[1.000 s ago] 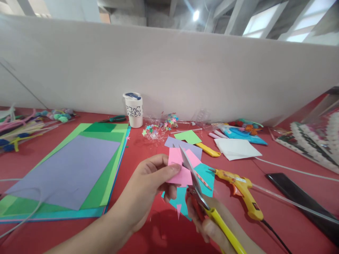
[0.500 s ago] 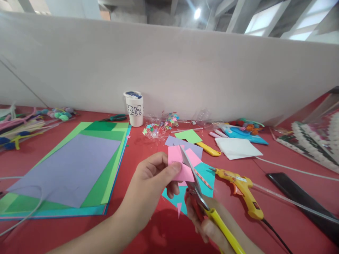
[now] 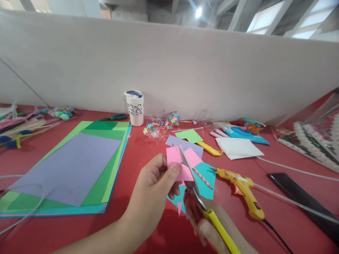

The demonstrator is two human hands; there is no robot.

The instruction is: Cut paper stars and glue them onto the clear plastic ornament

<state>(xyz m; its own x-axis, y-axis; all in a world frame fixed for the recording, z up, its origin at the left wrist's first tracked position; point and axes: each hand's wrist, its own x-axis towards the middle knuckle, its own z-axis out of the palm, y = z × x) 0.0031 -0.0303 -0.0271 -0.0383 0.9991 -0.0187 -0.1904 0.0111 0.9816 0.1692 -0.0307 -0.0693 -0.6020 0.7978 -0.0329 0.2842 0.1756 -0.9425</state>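
Observation:
My left hand pinches a small pink paper between thumb and fingers, held above the red table. My right hand grips scissors with red and yellow handles. Their blades run up through the pink paper, cutting it down the middle. Beneath lie a teal paper piece and a lilac piece. A small pink offcut lies just below the hands.
A stack of large coloured sheets lies left. A yellow glue gun, a yellow box cutter, white paper, a white cup, star confetti, green scissors and a dark phone sit around.
The scissors have worked slightly further into the pink paper, and both hands have shifted a little. The view has tilted slightly.

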